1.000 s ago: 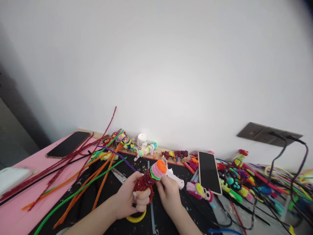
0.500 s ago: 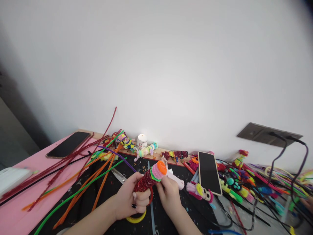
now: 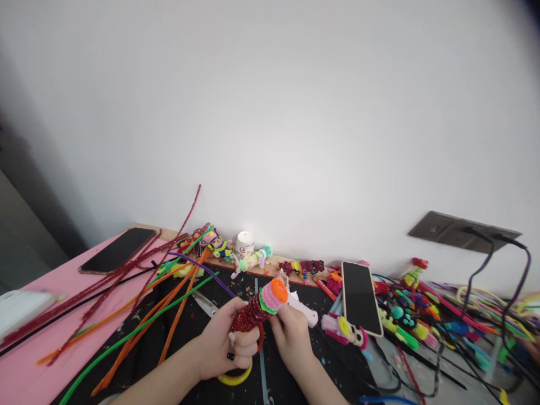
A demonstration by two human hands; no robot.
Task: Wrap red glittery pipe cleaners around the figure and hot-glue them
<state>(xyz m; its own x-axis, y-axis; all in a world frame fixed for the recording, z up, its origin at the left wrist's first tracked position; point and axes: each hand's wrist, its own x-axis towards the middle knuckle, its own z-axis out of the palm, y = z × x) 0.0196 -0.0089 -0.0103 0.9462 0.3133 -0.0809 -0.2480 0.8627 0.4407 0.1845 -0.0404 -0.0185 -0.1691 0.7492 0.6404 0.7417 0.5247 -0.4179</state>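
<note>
My left hand (image 3: 230, 340) is wrapped round a thick pipe-cleaner roll (image 3: 248, 316), glittery dark red below, with green and pink bands and an orange coiled top. It is tilted up to the right. My right hand (image 3: 293, 334) is closed, its fingertips pinching the roll's right side by the green and pink bands; the pinch point is partly hidden. Under my left hand lie scissors (image 3: 205, 304), their blades pointing up-left, and a yellow ring (image 3: 236, 377), partly covered. Behind my right hand is a pale pink flat piece (image 3: 306, 312).
Loose orange, green, red and purple pipe cleaners (image 3: 139, 332) cross the black mat and pink sheet (image 3: 29, 371) on the left. A dark phone (image 3: 118, 250), paper cup (image 3: 244, 243), small figures (image 3: 343, 331) and second phone (image 3: 361, 298) surround me. Black cables (image 3: 489, 275) hang from the wall socket at right.
Almost nothing differs: both hands and the roll keep their places, with only a very slight shift of the roll's top.
</note>
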